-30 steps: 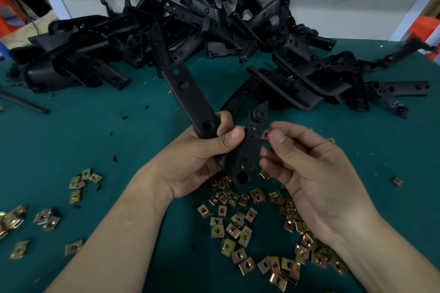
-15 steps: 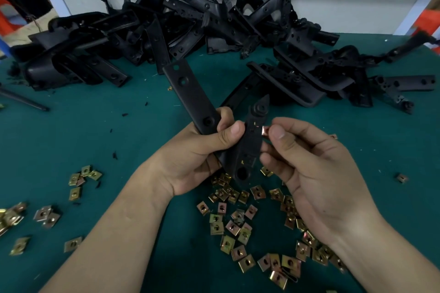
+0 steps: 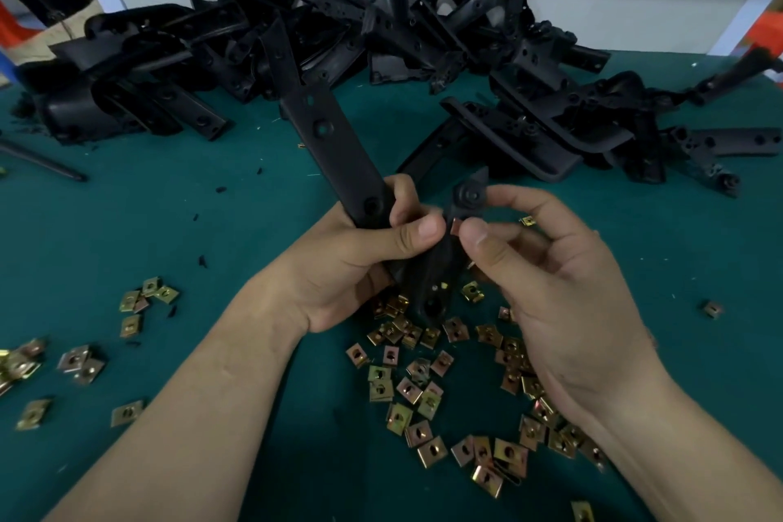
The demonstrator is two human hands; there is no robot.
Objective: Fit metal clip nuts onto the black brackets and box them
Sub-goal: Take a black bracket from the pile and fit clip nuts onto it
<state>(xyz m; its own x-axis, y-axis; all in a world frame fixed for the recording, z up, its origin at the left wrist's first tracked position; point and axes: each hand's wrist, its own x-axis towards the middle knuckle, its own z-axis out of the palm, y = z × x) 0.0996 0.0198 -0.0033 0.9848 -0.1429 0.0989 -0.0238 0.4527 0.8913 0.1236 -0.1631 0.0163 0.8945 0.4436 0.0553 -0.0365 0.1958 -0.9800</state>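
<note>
My left hand (image 3: 360,263) grips a black V-shaped bracket (image 3: 334,148) at its bend, holding it above the table. One arm of the bracket points up and left, the other rises toward my right hand. My right hand (image 3: 546,280) pinches a small metal clip nut (image 3: 454,226) between thumb and forefinger, pressing it against the edge of the bracket's right arm, just below its round boss. Several loose brass-coloured clip nuts (image 3: 423,390) lie scattered on the green mat under both hands.
A large heap of black brackets (image 3: 381,38) fills the back of the green table (image 3: 127,225), spreading to the right (image 3: 593,127). Smaller groups of clip nuts lie at the left (image 3: 144,301) and far left edge (image 3: 25,364). A single nut (image 3: 712,308) sits at the right.
My right hand has brought the clip nut leftward from beside the bracket onto the edge of its right arm. My left hand keeps the same grip.
</note>
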